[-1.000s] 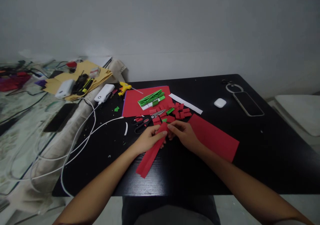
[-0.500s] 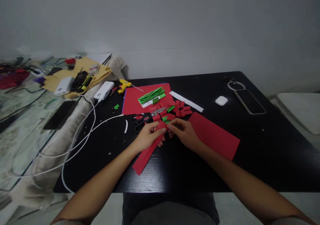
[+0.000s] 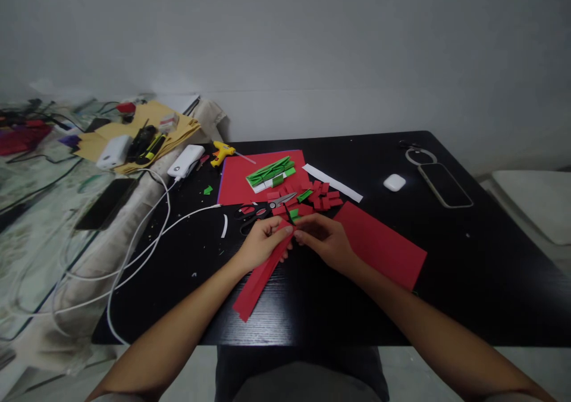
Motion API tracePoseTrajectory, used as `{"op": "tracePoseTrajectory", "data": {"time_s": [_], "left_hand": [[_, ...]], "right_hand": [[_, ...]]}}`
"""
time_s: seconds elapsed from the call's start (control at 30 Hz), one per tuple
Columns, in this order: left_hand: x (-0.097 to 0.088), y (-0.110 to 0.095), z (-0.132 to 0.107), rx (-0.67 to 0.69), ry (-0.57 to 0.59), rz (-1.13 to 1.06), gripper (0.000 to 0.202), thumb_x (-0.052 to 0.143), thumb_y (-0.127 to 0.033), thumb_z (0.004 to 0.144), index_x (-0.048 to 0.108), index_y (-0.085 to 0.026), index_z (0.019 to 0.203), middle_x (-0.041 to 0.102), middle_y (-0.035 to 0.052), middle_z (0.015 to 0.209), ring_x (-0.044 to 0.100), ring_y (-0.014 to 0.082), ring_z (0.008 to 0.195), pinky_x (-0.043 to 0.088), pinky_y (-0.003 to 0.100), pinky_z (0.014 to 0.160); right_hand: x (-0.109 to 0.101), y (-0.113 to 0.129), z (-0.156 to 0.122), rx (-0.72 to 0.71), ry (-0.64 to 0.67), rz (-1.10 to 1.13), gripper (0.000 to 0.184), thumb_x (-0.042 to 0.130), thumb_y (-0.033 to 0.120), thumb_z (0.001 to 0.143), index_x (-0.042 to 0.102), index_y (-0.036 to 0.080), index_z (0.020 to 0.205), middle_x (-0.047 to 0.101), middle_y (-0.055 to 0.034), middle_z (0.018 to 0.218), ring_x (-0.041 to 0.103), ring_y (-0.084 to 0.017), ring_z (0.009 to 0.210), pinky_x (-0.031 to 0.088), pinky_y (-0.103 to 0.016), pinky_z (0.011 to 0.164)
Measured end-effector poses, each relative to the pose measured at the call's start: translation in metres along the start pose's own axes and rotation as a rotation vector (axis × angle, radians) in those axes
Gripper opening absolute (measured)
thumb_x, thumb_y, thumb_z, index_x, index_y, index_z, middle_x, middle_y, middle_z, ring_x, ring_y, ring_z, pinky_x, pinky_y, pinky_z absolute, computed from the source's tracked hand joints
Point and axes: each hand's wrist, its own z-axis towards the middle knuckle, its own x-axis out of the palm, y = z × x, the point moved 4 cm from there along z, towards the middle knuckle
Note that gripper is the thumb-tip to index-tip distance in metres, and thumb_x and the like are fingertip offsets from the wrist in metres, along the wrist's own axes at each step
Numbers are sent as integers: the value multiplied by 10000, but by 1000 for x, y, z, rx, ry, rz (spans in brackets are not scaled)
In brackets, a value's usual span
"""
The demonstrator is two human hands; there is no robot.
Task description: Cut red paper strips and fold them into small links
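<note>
A long folded red paper strip (image 3: 261, 280) slants down toward the table's front edge, its upper end pinched in my left hand (image 3: 264, 241). My right hand (image 3: 327, 241) closes thumb and fingers on the same upper end, close against the left fingertips. Just beyond the hands lie scissors (image 3: 263, 209) with dark handles and parted blades, among several small folded red paper pieces (image 3: 325, 196) and a few green ones. Right of my right hand, partly under the forearm, is a red paper sheet (image 3: 379, 244).
Farther back, green folded paper (image 3: 270, 171) rests on a red sheet (image 3: 234, 182) beside a yellow glue gun (image 3: 222, 152). A white paper strip (image 3: 332, 182) lies to the right, then a white case (image 3: 395, 182) and a phone (image 3: 445, 185). White cables (image 3: 167, 203) cross the left edge.
The red strip's lower end has shifted slightly down and left. My right fingers have moved a little left at its upper end, nearer my left thumb.
</note>
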Motion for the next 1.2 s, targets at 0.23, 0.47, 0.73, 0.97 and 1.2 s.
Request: {"op": "tracePoseTrajectory", "data": {"time_s": [0.23,0.47,0.73,0.97,1.2], "left_hand": [[-2,0,-1,4,-7,8,373,688,-509,858,606,-145,845,652,-7,642,611,99,452,523,198,426],[0,-2,0,20,-12,23,384,688,-514,855,598,-143,821,646,-7,635,603,92,454,514,191,436],[-2,0,-1,32,-8,52,377,676,-513,866,608,-143,837,648,-5,643,609,96,467,517,197,452],[-4,0,0,67,8,91,341,669,-481,884,631,-144,852,659,-3,654,622,102,498,518,203,493],[-3,-4,0,104,16,96,323,670,-452,893,632,-138,832,659,2,651,620,103,522,512,204,522]], "right_hand": [[-2,1,1,-1,-26,-48,176,818,363,767,776,251,897,758,-18,802,683,-173,663,574,-323,684],[-3,-2,2,-15,-44,-50,188,829,386,748,787,249,870,762,-24,816,671,-173,653,572,-321,652],[-4,-2,2,-10,-42,-49,183,838,380,737,792,249,858,750,-18,779,644,-161,616,557,-314,628],[-4,-1,3,-32,-27,-56,167,838,375,742,800,259,856,756,-22,803,646,-167,633,547,-312,620],[-4,-1,3,-33,-29,-29,142,849,357,728,801,262,822,749,-17,786,633,-159,622,537,-309,620]]}}
